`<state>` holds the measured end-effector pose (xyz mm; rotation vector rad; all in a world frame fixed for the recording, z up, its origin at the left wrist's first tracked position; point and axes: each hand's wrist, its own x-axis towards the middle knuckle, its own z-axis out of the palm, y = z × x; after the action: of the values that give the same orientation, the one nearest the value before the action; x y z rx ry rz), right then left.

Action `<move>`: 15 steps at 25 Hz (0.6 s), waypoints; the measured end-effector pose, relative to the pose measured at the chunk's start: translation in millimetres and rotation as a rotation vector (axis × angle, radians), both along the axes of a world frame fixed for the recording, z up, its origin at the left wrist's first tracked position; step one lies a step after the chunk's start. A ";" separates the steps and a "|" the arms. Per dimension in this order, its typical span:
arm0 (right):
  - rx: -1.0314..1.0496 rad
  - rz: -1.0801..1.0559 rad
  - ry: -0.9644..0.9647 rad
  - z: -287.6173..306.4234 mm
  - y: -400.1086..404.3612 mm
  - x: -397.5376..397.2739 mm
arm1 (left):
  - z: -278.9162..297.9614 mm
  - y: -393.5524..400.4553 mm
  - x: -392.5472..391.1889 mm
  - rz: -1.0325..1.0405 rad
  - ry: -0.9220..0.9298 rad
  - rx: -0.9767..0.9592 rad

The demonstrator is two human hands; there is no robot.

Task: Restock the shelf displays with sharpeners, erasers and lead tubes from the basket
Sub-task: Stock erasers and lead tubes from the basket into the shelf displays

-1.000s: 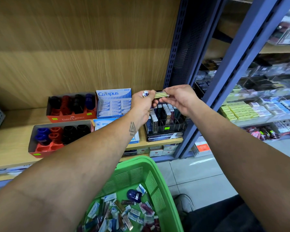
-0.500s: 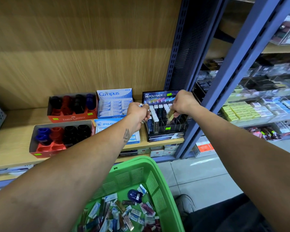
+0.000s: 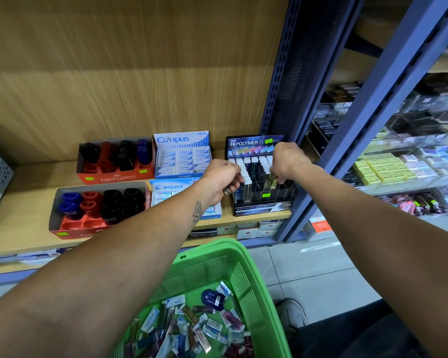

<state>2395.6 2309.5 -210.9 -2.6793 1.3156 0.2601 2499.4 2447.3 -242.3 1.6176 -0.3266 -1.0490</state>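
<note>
Right hand (image 3: 286, 162) pinches lead tube (image 3: 271, 181), long axis near upright, over slot at right end of lead display (image 3: 261, 200), shelf's right edge. Left hand (image 3: 224, 178) grips more tubes, just left.

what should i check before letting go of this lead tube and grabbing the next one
1. Right hand holds the greenish lead tube at the Hi-Polymer display: ok.
2. Tube fully seated in a slot: cannot tell, the fingers cover its top.
3. Tube upright: not ok, it leans slightly.
4. Left hand has more stock ready: ok, it grips a small item, kind unclear.
5. Green basket within reach below, with stock inside: ok.
</note>
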 end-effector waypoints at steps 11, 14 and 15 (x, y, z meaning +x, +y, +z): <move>-0.026 0.049 0.020 -16.5 22.6 0.5 | 3.0 12.9 -1.1 -0.003 0.231 -0.086; 0.014 0.031 0.018 -13.3 24.0 -2.0 | 4.5 17.7 0.8 0.003 0.340 -0.132; -0.004 0.022 0.013 -10.2 23.5 -3.0 | 5.2 19.6 2.4 0.005 0.379 -0.157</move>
<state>2392.6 2332.9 -221.1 -2.7010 1.2927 0.2778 2501.8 2466.9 -237.0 1.2483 -0.1450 -1.2664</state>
